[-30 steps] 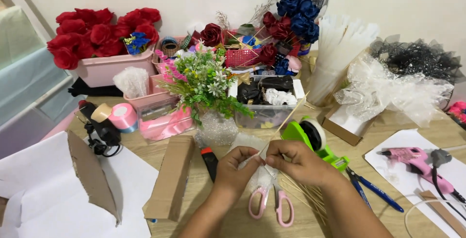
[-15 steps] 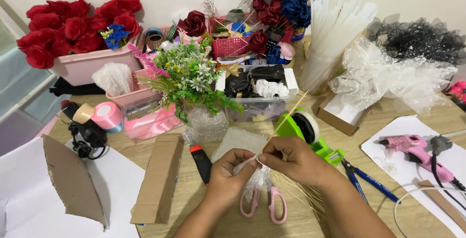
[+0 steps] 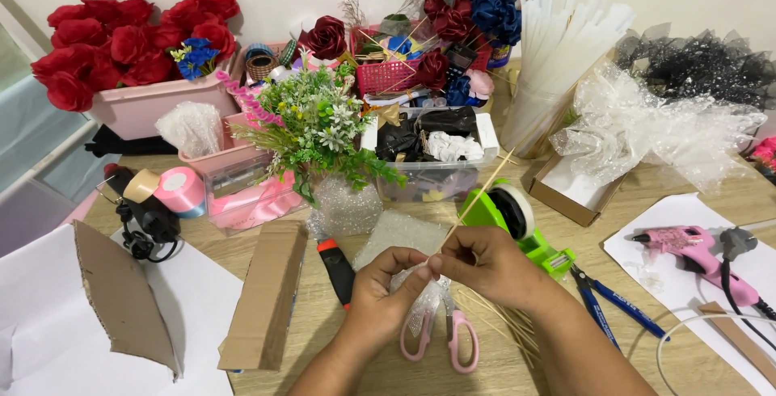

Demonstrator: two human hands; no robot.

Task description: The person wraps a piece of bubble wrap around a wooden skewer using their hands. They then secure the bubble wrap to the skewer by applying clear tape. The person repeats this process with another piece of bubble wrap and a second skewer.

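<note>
Seen from the head camera, looking down on a crowded wooden worktop [image 3: 695, 202].

Left hand [image 3: 386, 283] closed in a pinch at low centre, gripping a scrap of clear wrap [image 3: 420, 303] and the lower end of a thin wooden stick [image 3: 477, 202]. Right hand [image 3: 489, 265] closed too, fingertips pressed to the same stick and wrap, touching the left hand's fingers. Stick tilted, rising up and to the right from the pinch, crossing in front of a green tape dispenser [image 3: 517, 222] just behind the right hand.

Directly under the hands, flat on the worktop: pink-handled scissors [image 3: 440, 335], partly hidden by the wrap. Beside them, under the right wrist, a loose bundle of more sticks [image 3: 505, 323]. To the left of the left hand, a black and orange cutter [image 3: 335, 271], then a folded strip of cardboard [image 3: 263, 295], then a larger cardboard piece [image 3: 121, 299] standing on white paper [image 3: 202, 307].

To the right of the hands: blue-handled pliers [image 3: 610, 303], and further out a pink glue gun [image 3: 699, 250] on another white sheet.

Behind the hands: a sheet of bubble wrap [image 3: 396, 234], a small bunch of green and white artificial flowers [image 3: 319, 129], and a clear plastic box [image 3: 432, 153] of black and white bits. Far left, red fabric roses [image 3: 121, 40] in a pink tub; near them a roll of pink ribbon [image 3: 179, 190]. Far right, white netting [image 3: 647, 129] and black netting [image 3: 695, 65] beyond it.
</note>
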